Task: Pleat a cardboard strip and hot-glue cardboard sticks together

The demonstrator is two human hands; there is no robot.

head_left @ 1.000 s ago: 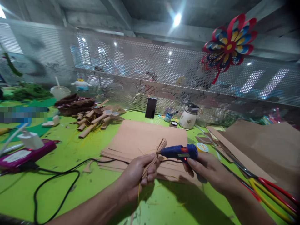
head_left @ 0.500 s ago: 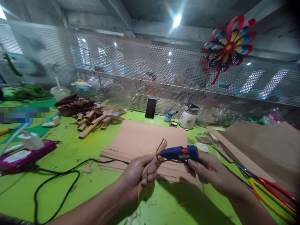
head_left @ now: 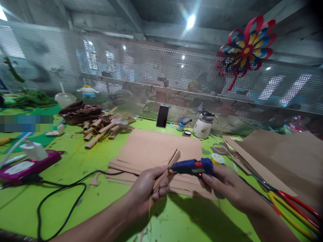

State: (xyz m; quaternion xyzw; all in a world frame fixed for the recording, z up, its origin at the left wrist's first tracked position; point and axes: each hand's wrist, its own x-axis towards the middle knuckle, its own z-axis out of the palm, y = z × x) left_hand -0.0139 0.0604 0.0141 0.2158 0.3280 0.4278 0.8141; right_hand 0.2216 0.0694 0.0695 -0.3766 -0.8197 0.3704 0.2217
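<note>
My left hand (head_left: 148, 188) is closed around a bundle of thin brown paper strips (head_left: 169, 164) that fan out upward to the right. My right hand (head_left: 227, 188) grips a blue hot glue gun (head_left: 194, 166) with a red switch, held level with its nozzle touching the strips near my left fingers. Both hands hover over a stack of brown paper sheets (head_left: 151, 148) lying on the green table (head_left: 75, 158).
Rolled brown paper tubes (head_left: 101, 129) lie at back left. A purple power strip (head_left: 25, 166) with a black cable (head_left: 63, 191) sits at left. Red and yellow scissors (head_left: 290, 201) and large brown sheets (head_left: 282, 154) are at right. A phone (head_left: 162, 116), a white pot (head_left: 203, 126) and a paper pinwheel (head_left: 247, 47) stand by the mesh wall.
The glue gun has shifted slightly down and right while its nozzle stays at the strips. My left hand has hardly moved.
</note>
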